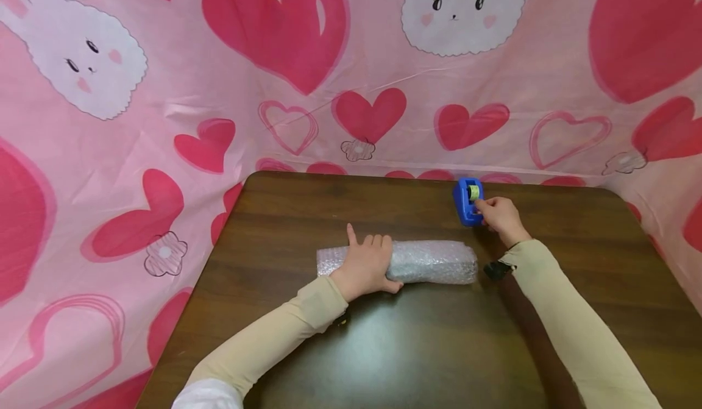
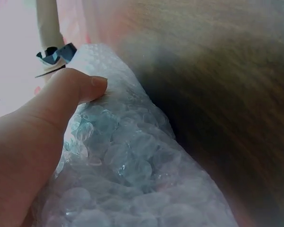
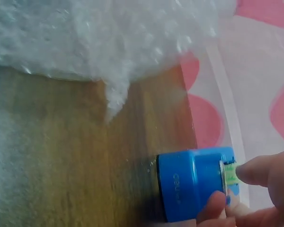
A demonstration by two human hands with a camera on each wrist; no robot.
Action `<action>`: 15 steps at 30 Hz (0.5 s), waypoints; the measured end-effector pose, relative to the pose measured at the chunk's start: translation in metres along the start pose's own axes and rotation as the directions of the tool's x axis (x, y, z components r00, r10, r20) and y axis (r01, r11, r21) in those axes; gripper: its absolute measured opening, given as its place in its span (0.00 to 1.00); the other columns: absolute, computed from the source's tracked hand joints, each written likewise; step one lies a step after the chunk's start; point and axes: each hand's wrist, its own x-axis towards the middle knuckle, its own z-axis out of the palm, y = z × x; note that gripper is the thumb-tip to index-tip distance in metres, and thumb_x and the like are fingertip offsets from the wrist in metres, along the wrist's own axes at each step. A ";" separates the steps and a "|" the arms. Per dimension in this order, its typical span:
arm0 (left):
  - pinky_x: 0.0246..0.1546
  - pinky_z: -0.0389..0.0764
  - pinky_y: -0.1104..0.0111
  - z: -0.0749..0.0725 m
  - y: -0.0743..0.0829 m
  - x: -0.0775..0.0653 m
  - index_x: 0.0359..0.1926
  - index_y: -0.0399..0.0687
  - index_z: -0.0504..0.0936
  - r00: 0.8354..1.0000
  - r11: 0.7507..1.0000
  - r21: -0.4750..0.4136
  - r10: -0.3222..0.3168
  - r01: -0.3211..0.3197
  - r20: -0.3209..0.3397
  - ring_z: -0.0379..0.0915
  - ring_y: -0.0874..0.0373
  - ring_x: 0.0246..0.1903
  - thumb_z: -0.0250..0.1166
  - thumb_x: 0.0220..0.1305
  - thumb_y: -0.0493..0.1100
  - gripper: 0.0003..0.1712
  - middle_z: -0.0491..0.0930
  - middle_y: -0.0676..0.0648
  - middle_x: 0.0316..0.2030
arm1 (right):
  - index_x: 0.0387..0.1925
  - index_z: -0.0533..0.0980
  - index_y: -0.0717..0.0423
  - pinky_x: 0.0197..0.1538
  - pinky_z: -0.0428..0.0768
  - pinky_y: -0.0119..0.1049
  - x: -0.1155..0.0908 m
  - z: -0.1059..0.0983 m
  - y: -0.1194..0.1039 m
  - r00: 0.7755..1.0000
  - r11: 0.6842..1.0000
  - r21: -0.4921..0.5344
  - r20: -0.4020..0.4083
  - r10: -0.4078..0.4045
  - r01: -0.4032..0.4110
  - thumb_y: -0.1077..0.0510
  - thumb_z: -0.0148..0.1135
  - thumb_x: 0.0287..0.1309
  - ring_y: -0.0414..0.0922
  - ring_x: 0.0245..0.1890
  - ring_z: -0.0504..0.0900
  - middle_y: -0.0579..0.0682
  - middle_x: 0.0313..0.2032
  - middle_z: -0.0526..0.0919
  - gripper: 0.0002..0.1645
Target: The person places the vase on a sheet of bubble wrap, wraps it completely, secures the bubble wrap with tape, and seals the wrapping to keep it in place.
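Observation:
A bubble-wrapped bundle, long and roughly cylindrical, lies crosswise on the table. My left hand grips it left of its middle, the thumb along the near side and the fingers over the top. In the left wrist view that thumb presses into the bubble wrap; what is inside is hidden. Beyond the bundle's right end stands a blue tape dispenser with a small greenish tape roll. My right hand pinches the tape at the dispenser's front; in the right wrist view its fingers close around the dispenser's tape end.
The dark wooden table reaches back to a pink curtain printed with hearts and rabbits, which also hangs along both sides. A loose corner of bubble wrap sticks out from the bundle's end. A dark wrist camera sits under the right sleeve.

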 end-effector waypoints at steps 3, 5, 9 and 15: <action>0.55 0.44 0.29 0.000 0.001 -0.001 0.50 0.43 0.70 1.000 1.000 0.007 0.000 0.000 -0.019 0.73 0.50 0.45 0.63 0.38 0.78 0.50 0.77 0.45 0.42 | 0.48 0.70 0.73 0.26 0.77 0.35 0.002 -0.003 0.001 0.999 0.997 0.071 0.046 0.023 -0.026 0.46 0.48 0.66 0.44 0.24 0.76 0.52 0.24 0.77 0.30; 0.55 0.45 0.29 0.001 0.002 -0.002 0.49 0.43 0.70 0.999 1.000 0.013 0.001 0.000 -0.034 0.74 0.50 0.44 0.63 0.37 0.78 0.50 0.77 0.45 0.41 | 0.48 0.70 0.73 0.26 0.76 0.34 0.002 -0.005 0.001 0.997 0.994 0.098 0.076 0.030 -0.037 0.47 0.49 0.66 0.41 0.23 0.75 0.50 0.24 0.76 0.29; 0.54 0.47 0.29 0.002 0.003 -0.003 0.48 0.43 0.70 0.998 1.000 0.027 -0.002 0.004 -0.059 0.74 0.50 0.43 0.63 0.36 0.78 0.50 0.77 0.45 0.40 | 0.50 0.68 0.73 0.28 0.76 0.34 0.002 -0.007 0.000 0.990 0.986 0.148 0.134 0.052 -0.072 0.49 0.49 0.67 0.38 0.24 0.78 0.48 0.27 0.77 0.28; 0.55 0.46 0.29 0.004 0.005 -0.004 0.48 0.42 0.70 0.997 1.000 0.027 -0.010 0.012 -0.077 0.73 0.49 0.43 0.64 0.35 0.78 0.50 0.77 0.45 0.41 | 0.56 0.62 0.76 0.34 0.81 0.34 0.002 -0.009 -0.005 0.972 0.959 0.250 0.219 0.081 -0.136 0.50 0.46 0.68 0.39 0.28 0.83 0.58 0.38 0.75 0.31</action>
